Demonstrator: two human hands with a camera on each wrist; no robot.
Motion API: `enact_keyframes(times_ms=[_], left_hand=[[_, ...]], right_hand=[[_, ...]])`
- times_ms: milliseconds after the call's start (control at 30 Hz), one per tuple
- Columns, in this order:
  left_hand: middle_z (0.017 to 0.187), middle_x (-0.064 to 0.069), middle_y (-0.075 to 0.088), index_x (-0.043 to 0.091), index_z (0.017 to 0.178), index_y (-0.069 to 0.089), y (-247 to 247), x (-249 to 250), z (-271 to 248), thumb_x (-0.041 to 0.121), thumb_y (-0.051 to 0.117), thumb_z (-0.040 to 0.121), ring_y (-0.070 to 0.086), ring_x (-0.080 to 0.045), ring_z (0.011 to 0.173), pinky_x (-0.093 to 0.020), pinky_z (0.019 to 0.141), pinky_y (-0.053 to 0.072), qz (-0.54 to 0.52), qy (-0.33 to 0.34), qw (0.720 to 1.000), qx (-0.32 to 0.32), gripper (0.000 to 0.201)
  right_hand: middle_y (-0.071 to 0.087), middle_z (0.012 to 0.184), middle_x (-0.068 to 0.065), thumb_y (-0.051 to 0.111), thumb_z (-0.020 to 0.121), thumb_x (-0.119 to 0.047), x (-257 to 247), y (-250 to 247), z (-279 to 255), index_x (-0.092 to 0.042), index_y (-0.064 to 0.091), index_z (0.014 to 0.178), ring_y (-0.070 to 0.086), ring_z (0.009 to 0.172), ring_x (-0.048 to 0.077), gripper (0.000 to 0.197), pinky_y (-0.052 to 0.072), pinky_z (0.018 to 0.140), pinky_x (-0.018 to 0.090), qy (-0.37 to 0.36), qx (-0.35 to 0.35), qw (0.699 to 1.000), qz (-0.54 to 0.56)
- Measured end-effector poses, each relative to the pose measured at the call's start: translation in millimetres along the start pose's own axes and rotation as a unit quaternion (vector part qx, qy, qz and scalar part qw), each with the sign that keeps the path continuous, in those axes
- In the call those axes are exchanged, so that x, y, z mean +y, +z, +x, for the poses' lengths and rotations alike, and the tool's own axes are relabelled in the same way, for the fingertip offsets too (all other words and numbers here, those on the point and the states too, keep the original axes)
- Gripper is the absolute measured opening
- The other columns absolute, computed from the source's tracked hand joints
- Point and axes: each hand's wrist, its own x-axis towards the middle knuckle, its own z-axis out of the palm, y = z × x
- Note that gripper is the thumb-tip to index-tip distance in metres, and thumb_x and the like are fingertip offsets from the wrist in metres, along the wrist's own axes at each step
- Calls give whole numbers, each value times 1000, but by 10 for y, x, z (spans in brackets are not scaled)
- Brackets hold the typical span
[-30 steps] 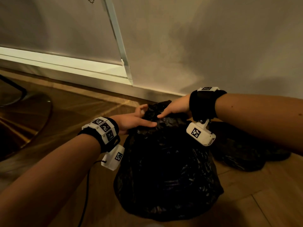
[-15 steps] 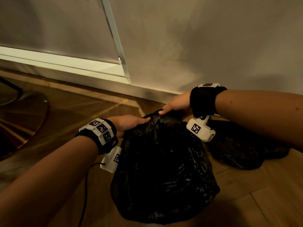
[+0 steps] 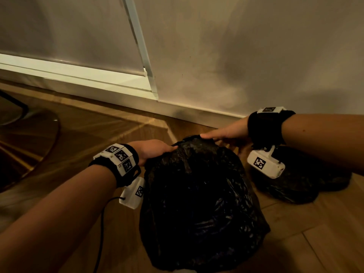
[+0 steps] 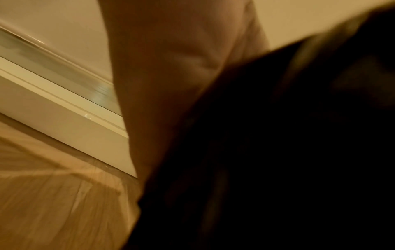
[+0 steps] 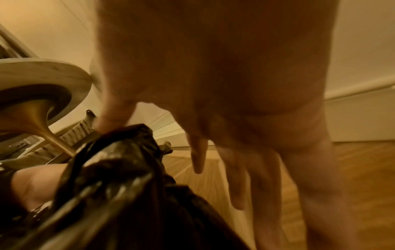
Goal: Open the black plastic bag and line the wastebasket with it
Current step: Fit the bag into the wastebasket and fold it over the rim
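While draped as a dome over what is presumably the wastebasket (hidden), black plastic bag (image 3: pixel 199 196) sits below both sets of fingertips. Left hand (image 3: pixel 151 149) flat on its near-left crown; right hand (image 3: pixel 226 133) pinching the far edge, remaining fingers straight.

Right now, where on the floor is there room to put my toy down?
Bare wood floor lies between the white baseboard and the left hand. It is crowded on the right, where the black plastic bag and another black bag sit close together.
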Motion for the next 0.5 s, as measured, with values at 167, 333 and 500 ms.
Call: enact_keyframes(times_ms=[167,333,500], left_hand=[[124,-21,64,0,122,61,27,-13,-23,38,47,99,61,-35,114,-43,99,48,-24,-27,999,-14,47],[118,-20,67,1,117,63,47,-6,-29,39,48,99,65,-33,105,-43,95,51,-10,-21,1000,-15,45],[122,-18,67,3,123,63,57,-69,-66,39,53,96,64,-32,111,-45,101,49,2,26,1000,4,45]], right_hand=[[69,118,10,82,46,-63,200,148,-38,-17,68,113,66,108,26,83,57,82,40,-34,-106,990,92],[71,113,10,90,50,-39,128,92,78,-7,69,110,70,100,21,71,54,93,33,-88,-109,981,136],[73,104,13,93,44,-36,207,8,113,-6,73,99,71,92,23,65,58,84,35,-81,-85,986,115]])
